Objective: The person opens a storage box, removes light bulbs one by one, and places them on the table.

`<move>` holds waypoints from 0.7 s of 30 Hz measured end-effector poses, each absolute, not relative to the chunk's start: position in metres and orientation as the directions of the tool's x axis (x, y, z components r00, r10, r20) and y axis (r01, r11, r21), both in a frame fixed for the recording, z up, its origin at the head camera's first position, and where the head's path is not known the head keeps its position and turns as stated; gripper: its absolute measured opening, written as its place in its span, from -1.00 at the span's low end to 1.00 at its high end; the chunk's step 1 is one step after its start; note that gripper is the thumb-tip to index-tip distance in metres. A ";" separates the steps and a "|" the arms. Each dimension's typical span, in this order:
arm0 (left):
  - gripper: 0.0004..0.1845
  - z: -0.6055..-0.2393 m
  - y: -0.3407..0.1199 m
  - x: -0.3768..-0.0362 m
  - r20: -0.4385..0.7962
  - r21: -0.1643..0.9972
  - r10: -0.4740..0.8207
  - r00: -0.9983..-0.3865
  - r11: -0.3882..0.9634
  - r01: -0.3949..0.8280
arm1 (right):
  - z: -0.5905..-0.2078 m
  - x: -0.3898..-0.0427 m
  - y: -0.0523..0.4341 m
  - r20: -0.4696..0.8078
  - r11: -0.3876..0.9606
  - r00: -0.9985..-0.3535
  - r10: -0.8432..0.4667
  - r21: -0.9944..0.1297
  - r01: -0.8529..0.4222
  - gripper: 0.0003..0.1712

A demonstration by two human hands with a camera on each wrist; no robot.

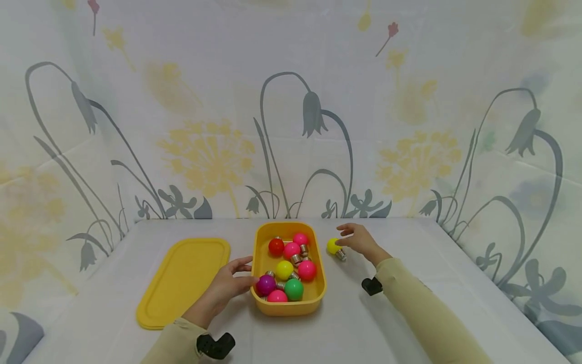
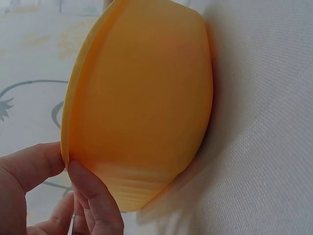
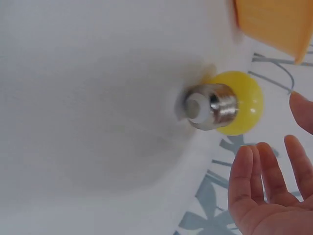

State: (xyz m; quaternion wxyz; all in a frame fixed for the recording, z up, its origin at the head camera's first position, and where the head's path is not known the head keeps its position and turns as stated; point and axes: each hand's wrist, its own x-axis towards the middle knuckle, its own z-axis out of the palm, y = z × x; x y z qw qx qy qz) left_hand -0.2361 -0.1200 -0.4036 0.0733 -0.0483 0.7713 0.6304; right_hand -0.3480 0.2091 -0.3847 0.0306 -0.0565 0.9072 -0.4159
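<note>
A yellow plastic box stands in the middle of the table and holds several coloured light bulbs: red, pink, purple, green and one yellow bulb. With thumb and finger my left hand pinches the box's rim at its near left side, as the left wrist view shows. Right of the box, another yellow light bulb lies on the table, its metal screw base pointing toward me. My right hand is over this bulb, fingers spread and relaxed; in the right wrist view a gap shows between fingertips and bulb.
A flat yellow lid lies on the white table left of the box. Behind the table hangs a cloth with a flower print. Black wrist devices sit on both sleeves.
</note>
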 end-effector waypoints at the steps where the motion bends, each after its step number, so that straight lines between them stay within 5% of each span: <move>1: -0.35 -0.403 -0.120 -0.236 -0.176 0.965 0.018 -0.984 0.201 -0.169 | -0.382 -0.348 0.210 -0.007 0.644 -0.991 -0.131 -0.761 -0.080 -0.46; 21: -0.35 -0.403 -0.120 -0.235 -0.177 0.965 0.020 -0.984 0.200 -0.170 | -0.346 -0.345 0.188 0.032 0.626 -0.984 -0.174 -0.768 -0.136 -0.50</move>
